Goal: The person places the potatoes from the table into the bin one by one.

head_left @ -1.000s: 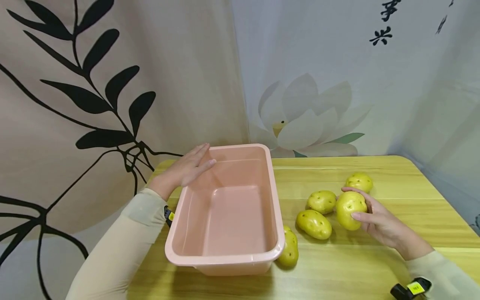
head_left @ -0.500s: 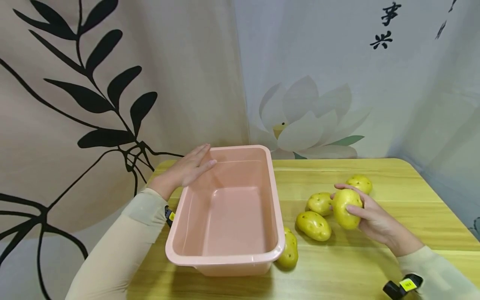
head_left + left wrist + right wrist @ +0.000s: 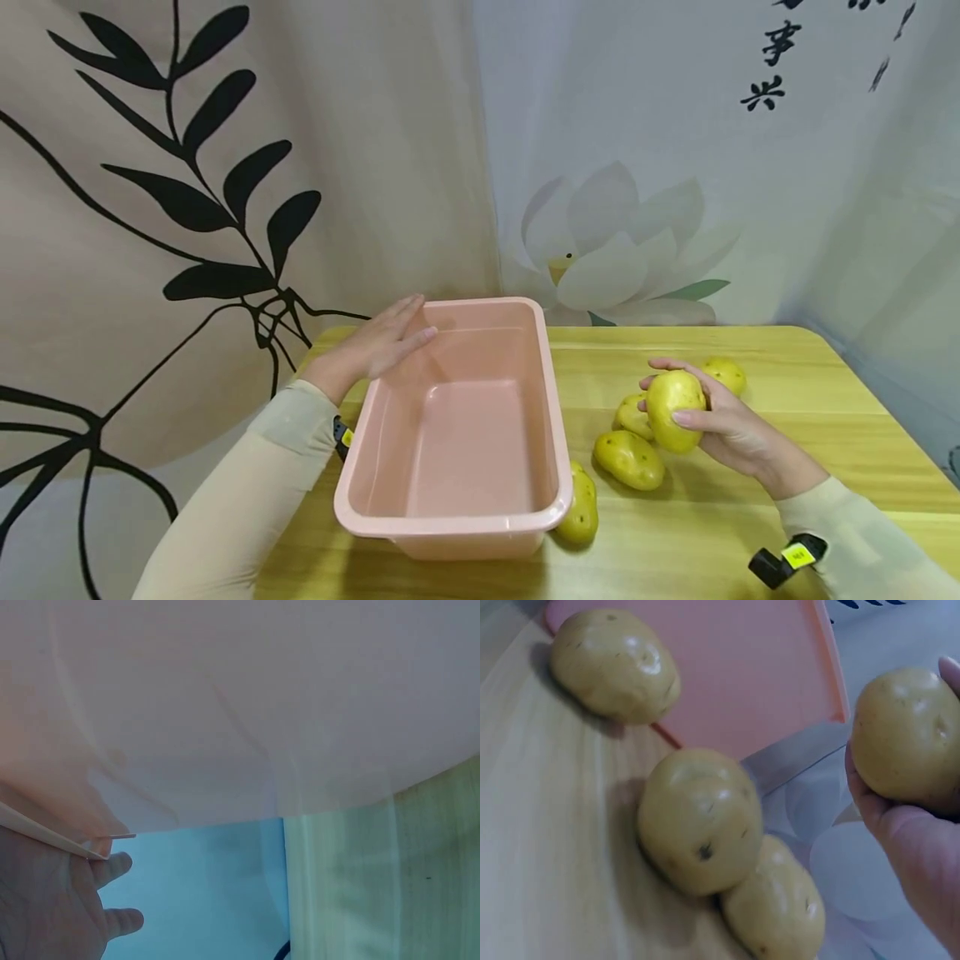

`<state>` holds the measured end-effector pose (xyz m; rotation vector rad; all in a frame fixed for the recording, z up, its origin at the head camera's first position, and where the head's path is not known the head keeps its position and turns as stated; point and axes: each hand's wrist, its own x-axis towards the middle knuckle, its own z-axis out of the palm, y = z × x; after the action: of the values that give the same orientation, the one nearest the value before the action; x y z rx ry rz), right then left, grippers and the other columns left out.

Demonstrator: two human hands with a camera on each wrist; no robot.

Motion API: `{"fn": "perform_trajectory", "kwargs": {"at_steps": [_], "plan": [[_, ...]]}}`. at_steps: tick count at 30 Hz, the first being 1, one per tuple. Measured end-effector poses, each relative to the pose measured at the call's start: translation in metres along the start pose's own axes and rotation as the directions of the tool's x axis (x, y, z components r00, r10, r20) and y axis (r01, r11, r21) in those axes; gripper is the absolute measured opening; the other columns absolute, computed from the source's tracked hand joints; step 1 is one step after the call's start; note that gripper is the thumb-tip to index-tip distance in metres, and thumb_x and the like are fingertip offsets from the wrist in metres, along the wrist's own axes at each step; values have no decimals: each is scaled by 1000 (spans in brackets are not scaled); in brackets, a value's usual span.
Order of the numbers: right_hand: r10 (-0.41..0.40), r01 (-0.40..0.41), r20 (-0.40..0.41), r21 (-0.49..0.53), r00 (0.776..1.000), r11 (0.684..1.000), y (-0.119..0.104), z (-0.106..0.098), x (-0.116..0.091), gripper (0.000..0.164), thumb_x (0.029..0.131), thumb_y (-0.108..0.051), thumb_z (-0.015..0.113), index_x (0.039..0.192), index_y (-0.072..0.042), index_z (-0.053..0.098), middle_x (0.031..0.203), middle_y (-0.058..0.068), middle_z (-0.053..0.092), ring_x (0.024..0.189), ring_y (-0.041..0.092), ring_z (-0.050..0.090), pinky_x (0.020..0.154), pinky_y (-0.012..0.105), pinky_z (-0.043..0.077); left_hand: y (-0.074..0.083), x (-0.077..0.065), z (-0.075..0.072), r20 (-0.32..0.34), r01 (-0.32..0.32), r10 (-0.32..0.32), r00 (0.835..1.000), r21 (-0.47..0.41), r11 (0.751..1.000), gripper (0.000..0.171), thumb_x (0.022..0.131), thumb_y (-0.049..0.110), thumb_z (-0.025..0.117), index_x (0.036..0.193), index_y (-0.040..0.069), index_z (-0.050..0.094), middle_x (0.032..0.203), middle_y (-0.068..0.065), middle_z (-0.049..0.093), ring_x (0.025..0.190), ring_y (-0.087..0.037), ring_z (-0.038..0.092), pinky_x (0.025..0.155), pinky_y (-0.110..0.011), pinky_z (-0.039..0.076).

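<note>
A yellow potato [image 3: 675, 408] is gripped in my right hand [image 3: 731, 429], between thumb and fingers, over the table right of the tub. The right wrist view shows the same potato [image 3: 907, 739] with fingers around its side. My left hand [image 3: 375, 346] rests with straight fingers on the far left rim of a deep pink plastic tub [image 3: 465, 525]. From below, the left wrist view has the tub's outer wall [image 3: 247, 712] and the fingertips [image 3: 120, 922] past the rim. Nothing shows inside the tub.
Near the held potato, one potato [image 3: 628, 460] lies on the wooden table [image 3: 675, 550], with another [image 3: 633, 415] partly hidden behind. A third potato [image 3: 726, 375] lies farther back; one more [image 3: 579, 508] is beside the tub's right wall. A printed curtain [image 3: 390, 167] hangs behind the table.
My right hand has moved left with the potato, slightly higher, and now overlaps the potato behind. The left hand stays on the tub rim. The head view has tilted up slightly.
</note>
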<state>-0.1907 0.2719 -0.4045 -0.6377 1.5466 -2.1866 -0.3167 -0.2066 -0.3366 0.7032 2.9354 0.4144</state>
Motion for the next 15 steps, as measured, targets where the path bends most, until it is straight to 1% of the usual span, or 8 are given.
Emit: {"fn": "perform_trajectory", "kwargs": {"at_steps": [3, 6, 10, 15], "plan": [[-6, 6, 13, 5, 1000, 1000, -5, 5, 5, 60, 92, 6, 49, 146, -11, 29, 134, 10, 40, 117, 25, 55, 92, 41, 50, 0, 0, 1, -2, 3, -3, 1000, 8, 1000, 84, 93, 72, 21, 156, 19, 3, 162, -2, 2, 147, -25, 3, 116, -50, 11], [-18, 18, 22, 3, 1000, 1000, -9, 10, 9, 61, 91, 6, 51, 145, -10, 28, 133, 10, 40, 116, 24, 55, 91, 40, 51, 1, -1, 1, 12, 7, -7, 1000, 14, 1000, 84, 93, 71, 21, 156, 19, 2, 162, -2, 2, 147, -24, 2, 116, -49, 10], [-29, 30, 28, -21, 999, 999, -16, 16, 15, 62, 90, 7, 53, 145, -8, 28, 132, 12, 40, 114, 24, 56, 90, 39, 52, 2, -1, 0, 23, 9, -10, 1000, 16, 1000, 84, 94, 70, 21, 156, 18, 1, 161, -2, 1, 147, -25, 2, 116, -49, 10], [-42, 44, 40, -53, 998, 998, -27, 23, 22, 61, 89, 8, 53, 143, -7, 31, 130, 12, 43, 114, 25, 57, 90, 40, 51, 3, -1, -1, 5, 5, -5, 1000, 15, 1000, 83, 95, 69, 22, 156, 16, 4, 161, -4, 3, 147, -24, 4, 116, -48, 11]]}}
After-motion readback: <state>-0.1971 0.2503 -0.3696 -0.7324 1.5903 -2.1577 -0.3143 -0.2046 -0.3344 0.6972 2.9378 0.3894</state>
